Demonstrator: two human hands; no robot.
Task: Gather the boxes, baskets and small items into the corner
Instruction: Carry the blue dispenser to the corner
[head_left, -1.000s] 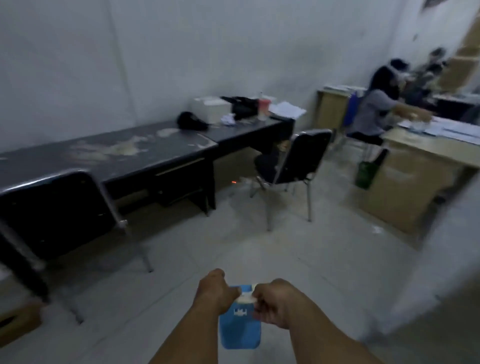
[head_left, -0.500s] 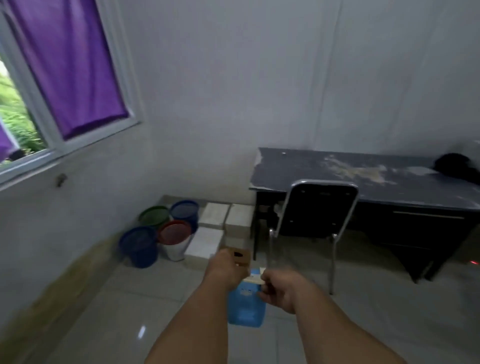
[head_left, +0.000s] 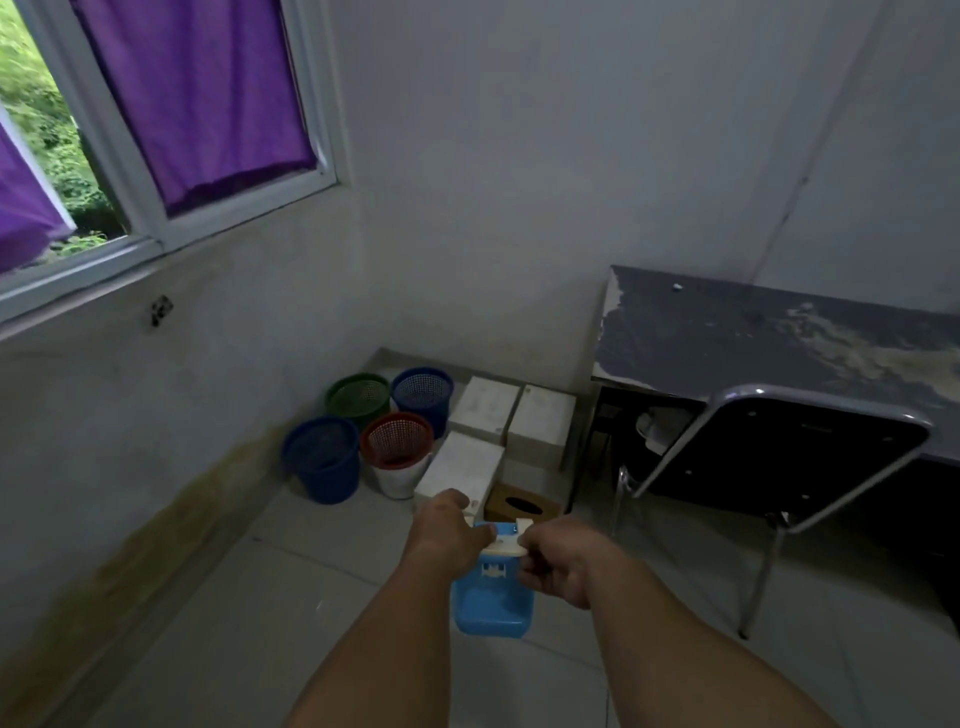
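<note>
Holding blue container (head_left: 491, 605) with left hand (head_left: 449, 538), right hand (head_left: 563, 561).

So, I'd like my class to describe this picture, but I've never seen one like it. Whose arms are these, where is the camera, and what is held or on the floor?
No machine here: the camera sits on a person's head, looking forward and down, so the two bare arms are the wearer's own. The left hand and right hand both grip the white top piece of a small blue plastic container hanging below them. Ahead, in the room's corner, on the tiled floor, stand a green basket, a blue basket, a red-rimmed basket and a dark blue bin. Beside them lie three white boxes and a brown tissue box. To the right are a worn desk and a black chair; a purple curtain hangs at the window.
</note>
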